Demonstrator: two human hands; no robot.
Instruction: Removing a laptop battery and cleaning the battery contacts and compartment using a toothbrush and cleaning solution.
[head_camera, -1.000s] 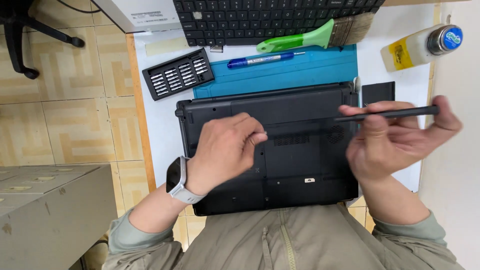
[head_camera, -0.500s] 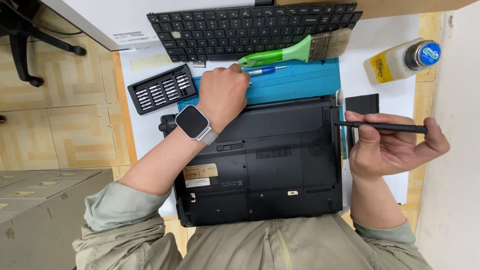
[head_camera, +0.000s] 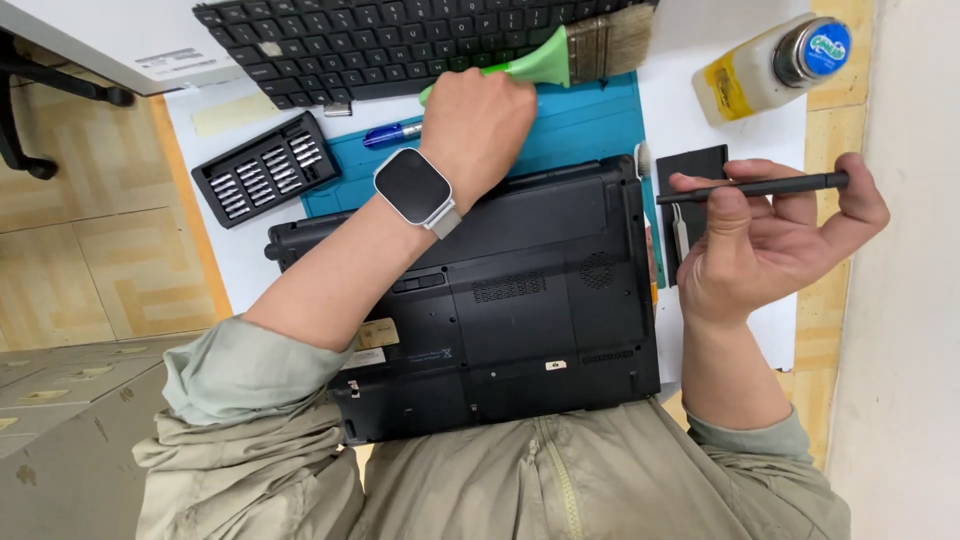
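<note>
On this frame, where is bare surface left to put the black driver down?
Bare white desk lies between the brush and the bottle; another strip sits between the bit case and the laptop. The teal mat near the left hand is crowded.

A floor of pale wooden parquet tiles (head_camera: 70, 270) spreads on the left, where the black foot of a chair (head_camera: 40, 90) stands. The white-topped desk with a wooden edge (head_camera: 180, 170) meets a plain cream wall (head_camera: 910, 350) under even light.
</note>
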